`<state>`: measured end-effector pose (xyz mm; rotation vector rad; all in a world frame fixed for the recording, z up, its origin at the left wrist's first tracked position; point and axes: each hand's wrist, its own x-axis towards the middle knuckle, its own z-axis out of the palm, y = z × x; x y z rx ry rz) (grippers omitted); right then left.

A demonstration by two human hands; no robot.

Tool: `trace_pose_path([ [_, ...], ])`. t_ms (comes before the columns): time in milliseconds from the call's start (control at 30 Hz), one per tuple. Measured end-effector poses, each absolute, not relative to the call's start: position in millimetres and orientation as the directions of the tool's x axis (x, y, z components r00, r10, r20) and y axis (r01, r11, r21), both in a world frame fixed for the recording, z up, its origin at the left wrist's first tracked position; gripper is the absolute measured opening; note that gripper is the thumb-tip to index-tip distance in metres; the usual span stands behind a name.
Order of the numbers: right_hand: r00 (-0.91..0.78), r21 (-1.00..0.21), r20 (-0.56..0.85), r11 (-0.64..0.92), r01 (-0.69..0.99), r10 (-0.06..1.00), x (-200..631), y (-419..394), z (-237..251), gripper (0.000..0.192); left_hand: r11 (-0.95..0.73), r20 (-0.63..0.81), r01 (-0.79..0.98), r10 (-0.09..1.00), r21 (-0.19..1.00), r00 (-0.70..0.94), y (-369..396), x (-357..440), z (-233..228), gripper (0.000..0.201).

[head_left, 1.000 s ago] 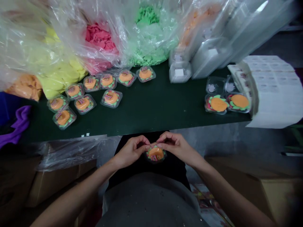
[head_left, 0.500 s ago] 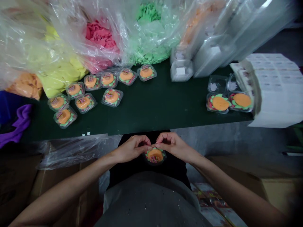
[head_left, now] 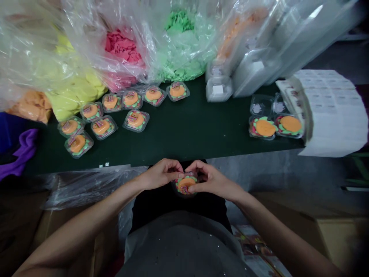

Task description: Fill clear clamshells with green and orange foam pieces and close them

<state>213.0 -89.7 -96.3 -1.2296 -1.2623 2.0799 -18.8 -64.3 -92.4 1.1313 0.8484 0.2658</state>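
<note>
Clamshell box with orange piece inside, held over lap just before green table edge | sticker sheets stacked far right on table | left hand pinching box's left rim | right hand gripping its right side, thumb underneath

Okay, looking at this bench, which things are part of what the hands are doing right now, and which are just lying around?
In hand:
left hand
right hand
small clear box with an orange piece, held by both

Lying about:
closed boxes on the green table
two open filled boxes
bags of coloured pieces
label sheets
purple cloth
</note>
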Motion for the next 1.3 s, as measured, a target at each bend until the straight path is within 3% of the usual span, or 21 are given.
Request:
trace_pose_path([
  [100, -0.579, -0.874, -0.449, -0.469, 0.127, 0.680, 208.5, -93.6, -97.0, 0.040, 0.398, -0.439, 0.229, 0.587, 0.888, 0.681, -61.6, -13.4, -88.3, 0.026],
  [200, -0.580, -0.843, -0.465, -0.535, 0.058, 0.669, 205.3, -97.3, -96.4, 0.028, 0.368, -0.416, 0.216, 0.649, 0.904, 0.637, -61.1, -9.7, -86.1, 0.027],
  [367, -0.326, -0.756, -0.545, -0.621, -0.207, 0.773, 198.5, -106.9, -100.3, 0.036, 0.350, -0.379, 0.151, 0.802, 0.924, 0.461, -83.5, -9.5, -93.7, 0.032],
  [467, -0.128, -0.721, -0.575, -0.574, -0.388, 0.808, 188.9, -114.3, -108.5, 0.041, 0.325, -0.377, 0.198, 0.857, 0.925, 0.351, -106.7, -6.4, -101.6, 0.034],
  [600, -0.028, -0.701, -0.559, -0.490, -0.518, 0.829, 175.3, -122.7, -113.6, 0.040, 0.291, -0.334, 0.202, 0.915, 0.935, 0.225, -125.0, 3.2, -104.1, 0.033],
  [833, 0.007, -0.690, -0.569, -0.472, -0.548, 0.822, 177.2, -125.1, -104.8, 0.038, 0.306, -0.323, 0.106, 0.919, 0.946, 0.228, -118.5, 12.4, -98.7, 0.034],
  [1300, 0.005, -0.674, -0.586, -0.483, -0.558, 0.811, 177.3, -126.1, -104.4, 0.040, 0.277, -0.307, 0.138, 0.905, 0.951, 0.295, -109.4, 9.1, -99.2, 0.036],
])
